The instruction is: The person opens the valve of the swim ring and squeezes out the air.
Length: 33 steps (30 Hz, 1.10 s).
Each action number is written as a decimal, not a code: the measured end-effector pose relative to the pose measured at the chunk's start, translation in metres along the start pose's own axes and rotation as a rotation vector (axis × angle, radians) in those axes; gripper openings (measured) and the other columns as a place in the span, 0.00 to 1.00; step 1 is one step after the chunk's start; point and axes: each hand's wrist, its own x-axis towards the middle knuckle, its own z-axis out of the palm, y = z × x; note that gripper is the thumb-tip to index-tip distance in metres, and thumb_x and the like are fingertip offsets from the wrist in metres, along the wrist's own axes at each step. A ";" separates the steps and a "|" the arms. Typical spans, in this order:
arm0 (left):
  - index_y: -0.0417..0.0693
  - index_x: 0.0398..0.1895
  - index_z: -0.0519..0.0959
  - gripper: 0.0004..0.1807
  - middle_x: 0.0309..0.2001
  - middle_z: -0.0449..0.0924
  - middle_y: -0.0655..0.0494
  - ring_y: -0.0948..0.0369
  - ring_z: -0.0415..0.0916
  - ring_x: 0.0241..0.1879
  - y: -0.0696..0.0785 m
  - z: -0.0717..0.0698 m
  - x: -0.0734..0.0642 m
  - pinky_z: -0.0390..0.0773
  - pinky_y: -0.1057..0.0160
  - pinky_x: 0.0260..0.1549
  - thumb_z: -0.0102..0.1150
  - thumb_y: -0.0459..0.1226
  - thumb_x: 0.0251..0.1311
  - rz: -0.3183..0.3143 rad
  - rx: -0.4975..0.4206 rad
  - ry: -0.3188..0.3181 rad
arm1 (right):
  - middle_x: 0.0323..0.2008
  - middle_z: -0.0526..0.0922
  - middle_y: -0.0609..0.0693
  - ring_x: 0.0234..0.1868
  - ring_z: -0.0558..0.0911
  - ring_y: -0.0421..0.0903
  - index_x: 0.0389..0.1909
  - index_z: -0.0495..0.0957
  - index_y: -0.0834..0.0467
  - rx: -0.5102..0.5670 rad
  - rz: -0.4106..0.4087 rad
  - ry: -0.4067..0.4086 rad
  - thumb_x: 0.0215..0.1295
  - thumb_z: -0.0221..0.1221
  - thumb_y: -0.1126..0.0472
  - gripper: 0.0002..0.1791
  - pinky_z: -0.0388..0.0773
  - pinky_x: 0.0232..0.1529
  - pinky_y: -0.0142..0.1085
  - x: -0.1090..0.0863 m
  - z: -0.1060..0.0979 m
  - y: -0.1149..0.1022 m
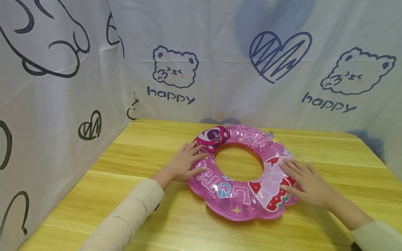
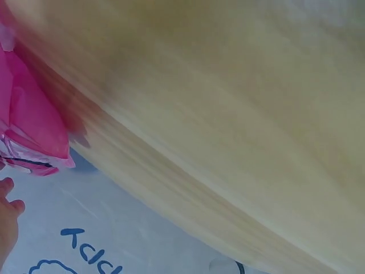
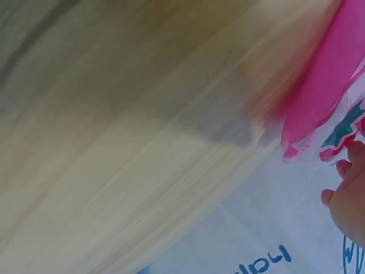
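Note:
A pink inflatable swim ring (image 1: 226,205) with a scalloped edge, a bear, strawberries and lettering printed on it lies on the wooden table (image 1: 125,164). On its left side rests my left hand (image 1: 185,162), fingers spread over the top surface. My right hand (image 1: 309,183) lies on the opposite side, across the strawberry print, with its fingers stretched out. In the left wrist view the ring (image 2: 34,114) and part of the left hand (image 2: 7,220) show at the left edge. The right wrist view has the ring (image 3: 319,97) and right hand (image 3: 348,194) at its right edge.
White cloth (image 1: 220,45) printed with bears, hearts and the word "happy" hangs behind the table. More printed cloth (image 1: 56,104) hangs along the left side. The table's back right corner (image 1: 351,136) is rounded. Wooden surface surrounds the ring.

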 end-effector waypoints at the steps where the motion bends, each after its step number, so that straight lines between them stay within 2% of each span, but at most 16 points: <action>1: 0.57 0.67 0.64 0.33 0.72 0.53 0.47 0.47 0.39 0.73 -0.001 0.000 0.000 0.38 0.46 0.71 0.42 0.60 0.62 -0.010 -0.003 -0.004 | 0.69 0.56 0.62 0.72 0.51 0.59 0.71 0.52 0.53 0.003 -0.003 0.003 0.62 0.54 0.42 0.41 0.22 0.71 0.46 0.000 0.001 -0.001; 4: 0.57 0.67 0.63 0.33 0.72 0.52 0.48 0.47 0.37 0.74 -0.002 -0.002 0.001 0.37 0.46 0.71 0.41 0.61 0.62 -0.035 -0.003 -0.009 | 0.70 0.55 0.61 0.73 0.50 0.57 0.72 0.51 0.54 -0.006 -0.016 0.002 0.62 0.53 0.41 0.41 0.16 0.69 0.37 0.001 0.003 -0.004; 7: 0.57 0.68 0.63 0.34 0.72 0.51 0.47 0.47 0.37 0.74 -0.002 -0.003 0.001 0.37 0.46 0.71 0.41 0.61 0.62 -0.056 -0.012 -0.007 | 0.71 0.54 0.60 0.75 0.42 0.50 0.72 0.50 0.54 -0.034 -0.043 0.022 0.61 0.54 0.41 0.42 0.14 0.66 0.30 0.002 0.006 -0.006; 10: 0.56 0.69 0.60 0.35 0.73 0.49 0.48 0.48 0.37 0.74 0.001 -0.005 0.002 0.36 0.47 0.71 0.39 0.62 0.62 -0.078 -0.016 -0.012 | 0.71 0.53 0.60 0.75 0.35 0.42 0.72 0.49 0.53 -0.046 -0.071 0.043 0.61 0.55 0.42 0.43 0.13 0.66 0.29 0.003 0.008 -0.007; 13: 0.56 0.70 0.57 0.36 0.73 0.48 0.49 0.49 0.37 0.74 0.006 -0.007 0.002 0.36 0.49 0.71 0.39 0.62 0.63 -0.076 -0.008 -0.018 | 0.71 0.53 0.59 0.75 0.36 0.43 0.72 0.49 0.52 -0.025 -0.084 0.038 0.61 0.55 0.42 0.43 0.14 0.67 0.31 0.003 0.009 -0.009; 17: 0.55 0.71 0.57 0.36 0.73 0.49 0.48 0.49 0.38 0.74 0.018 -0.009 0.001 0.39 0.48 0.71 0.38 0.61 0.63 -0.014 0.030 -0.023 | 0.71 0.55 0.60 0.74 0.47 0.53 0.72 0.49 0.51 0.010 -0.075 0.006 0.61 0.55 0.41 0.43 0.14 0.67 0.32 0.004 0.008 -0.011; 22: 0.51 0.70 0.58 0.38 0.73 0.50 0.46 0.47 0.40 0.73 0.040 -0.010 0.000 0.41 0.46 0.71 0.41 0.60 0.62 0.114 0.034 -0.008 | 0.70 0.56 0.62 0.71 0.54 0.59 0.71 0.52 0.53 0.019 -0.036 -0.015 0.61 0.54 0.41 0.42 0.14 0.67 0.31 0.003 0.009 -0.017; 23: 0.50 0.70 0.58 0.38 0.73 0.49 0.45 0.47 0.40 0.73 0.045 -0.010 -0.001 0.41 0.46 0.71 0.42 0.60 0.62 0.137 0.037 -0.009 | 0.70 0.56 0.62 0.71 0.54 0.59 0.71 0.53 0.54 0.027 -0.023 -0.023 0.61 0.54 0.41 0.42 0.15 0.68 0.32 0.003 0.009 -0.019; 25: 0.48 0.70 0.58 0.39 0.73 0.49 0.44 0.46 0.41 0.73 0.053 -0.010 -0.001 0.42 0.46 0.71 0.42 0.60 0.62 0.181 0.048 -0.008 | 0.70 0.56 0.62 0.70 0.55 0.61 0.70 0.54 0.57 0.039 0.005 -0.036 0.62 0.53 0.40 0.41 0.20 0.71 0.41 0.002 0.009 -0.024; 29: 0.45 0.71 0.55 0.41 0.73 0.46 0.43 0.47 0.40 0.73 0.067 -0.008 -0.002 0.44 0.46 0.70 0.42 0.61 0.62 0.223 0.072 -0.027 | 0.69 0.57 0.63 0.70 0.55 0.62 0.69 0.56 0.60 0.033 0.047 -0.058 0.63 0.51 0.39 0.41 0.41 0.69 0.59 0.003 0.010 -0.034; 31: 0.44 0.71 0.52 0.43 0.73 0.45 0.44 0.48 0.40 0.73 0.072 -0.006 -0.003 0.44 0.47 0.70 0.42 0.61 0.62 0.224 0.065 -0.046 | 0.69 0.57 0.63 0.70 0.55 0.63 0.69 0.57 0.61 0.020 0.057 -0.053 0.63 0.51 0.39 0.41 0.48 0.66 0.62 0.003 0.010 -0.040; 33: 0.44 0.72 0.50 0.44 0.73 0.44 0.44 0.48 0.40 0.73 0.077 -0.004 -0.004 0.45 0.47 0.70 0.41 0.61 0.62 0.228 0.050 -0.062 | 0.69 0.57 0.63 0.70 0.55 0.63 0.69 0.56 0.61 0.014 0.068 -0.047 0.63 0.51 0.40 0.41 0.49 0.66 0.62 0.002 0.011 -0.045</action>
